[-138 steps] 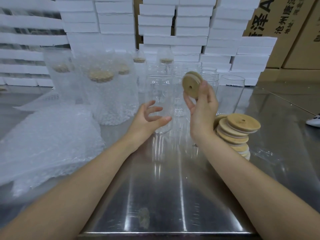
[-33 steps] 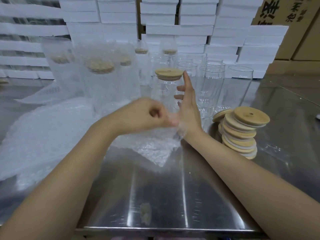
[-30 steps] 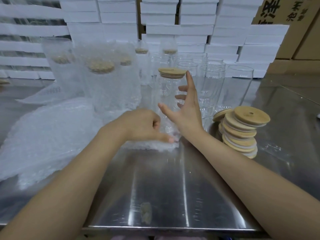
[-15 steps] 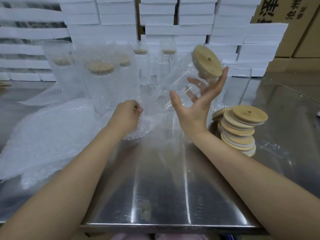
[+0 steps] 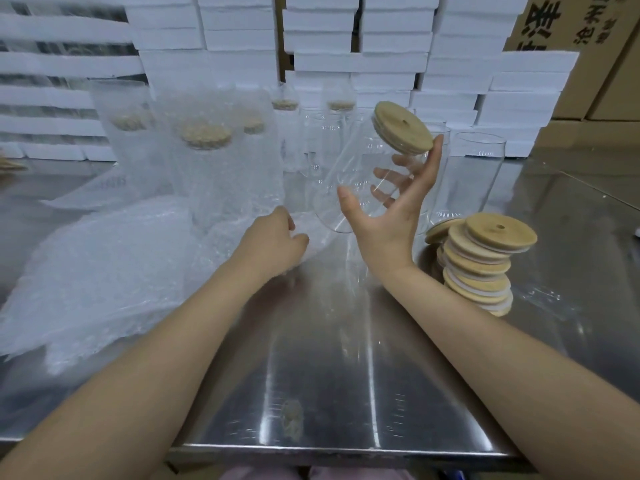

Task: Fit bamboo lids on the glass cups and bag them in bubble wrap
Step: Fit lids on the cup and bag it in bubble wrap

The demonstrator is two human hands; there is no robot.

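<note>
- The right hand (image 5: 388,220) is raised palm-up. The glass cup (image 5: 346,174) is grasped in it, with the thumb in front, the fingers seen through the glass behind, and the index fingertip laid against the lid's rim.
- The cup is held off the table and tilted, its mouth up and to the right and its base down toward the left hand (image 5: 273,244).
- The bamboo lid (image 5: 401,131) is seated on the cup's mouth, and 1 small hole is seen in it.
- The left hand is set knuckles-up, just below and left of the cup's base. Its fingers are curled on the bubble wrap bag (image 5: 318,237), which is pinched at its edge.
- Whether the bag's mouth is spread cannot be told.
- A loose bubble wrap heap (image 5: 97,268) is spread left of the left hand.
- Wrapped cups (image 5: 207,168), already lidded, are stood beyond the left hand.
- Bare cups (image 5: 479,174) are stood beyond the right hand.
- A leaning lid stack (image 5: 481,265) is piled just right of the right wrist.
- The steel table (image 5: 346,375) is seen under both forearms.
- White foam boxes (image 5: 381,64) are stacked far beyond both hands.
</note>
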